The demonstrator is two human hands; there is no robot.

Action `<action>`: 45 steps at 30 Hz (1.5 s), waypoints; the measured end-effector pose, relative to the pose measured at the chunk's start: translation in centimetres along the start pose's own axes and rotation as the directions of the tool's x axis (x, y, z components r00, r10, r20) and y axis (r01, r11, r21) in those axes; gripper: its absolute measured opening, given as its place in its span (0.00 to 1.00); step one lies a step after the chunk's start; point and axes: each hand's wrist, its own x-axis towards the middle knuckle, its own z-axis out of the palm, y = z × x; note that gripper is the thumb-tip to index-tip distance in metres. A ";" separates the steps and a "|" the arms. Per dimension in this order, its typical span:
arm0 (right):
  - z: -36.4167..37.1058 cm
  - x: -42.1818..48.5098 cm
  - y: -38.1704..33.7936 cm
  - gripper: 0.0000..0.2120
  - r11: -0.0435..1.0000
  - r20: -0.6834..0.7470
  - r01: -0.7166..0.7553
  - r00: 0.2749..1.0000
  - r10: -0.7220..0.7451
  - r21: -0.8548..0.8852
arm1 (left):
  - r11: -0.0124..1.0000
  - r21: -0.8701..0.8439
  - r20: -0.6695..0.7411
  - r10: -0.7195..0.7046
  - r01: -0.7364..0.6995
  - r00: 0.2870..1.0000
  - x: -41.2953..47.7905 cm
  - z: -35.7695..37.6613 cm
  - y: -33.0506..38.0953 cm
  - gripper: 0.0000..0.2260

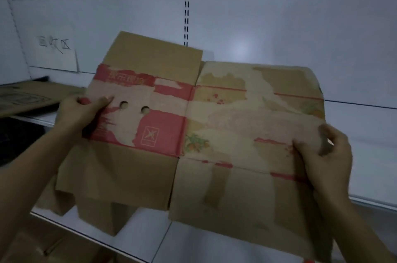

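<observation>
Right now I'm gripping the flattened carton (193, 133) with my left hand (83, 108) at nine o'clock and right hand (328, 155) at three, and its torn, limp flaps could buckle or rip.

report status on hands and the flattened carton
Left hand grips flattened carton at left edge; right hand at right edge. Carton held over white shelf. Other flat cardboard lies at left.

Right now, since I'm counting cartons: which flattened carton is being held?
The red-printed flattened carton, held at its side edges by the left hand and right hand; the other, brown carton lies on the shelf at left.
</observation>
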 end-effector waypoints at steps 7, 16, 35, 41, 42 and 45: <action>6.2 0.0 -4.0 0.21 0.846 0.416 -0.401 0.876 0.242 0.352 | 0.993 -0.060 -0.210 0.084 -0.099 0.974 4.0 -8.4 0.2 0.20; 20.8 -3.5 -10.7 0.17 0.631 0.599 -0.586 0.767 0.231 0.508 | 0.820 0.508 -0.242 0.429 -0.263 0.870 16.2 -18.0 -1.4 0.36; 45.1 -5.3 -20.2 0.15 0.479 0.763 -0.799 0.550 0.339 0.363 | 0.541 0.748 0.337 0.188 -0.384 0.922 29.9 -24.6 -10.4 0.30; 52.5 -11.2 -21.4 0.15 0.378 0.796 -0.872 0.456 0.398 0.311 | 0.619 0.778 0.109 0.031 -0.105 0.994 27.8 -26.6 -16.8 0.26; 53.5 -12.3 -21.5 0.14 0.363 0.796 -0.876 0.455 0.400 0.318 | 0.628 0.775 0.088 0.016 -0.078 0.996 27.2 -26.7 -17.6 0.24; 55.8 -15.1 -22.3 0.13 0.322 0.782 -0.876 0.471 0.408 0.359 | 0.717 0.690 0.117 0.021 -0.096 0.993 25.6 -27.8 -19.9 0.26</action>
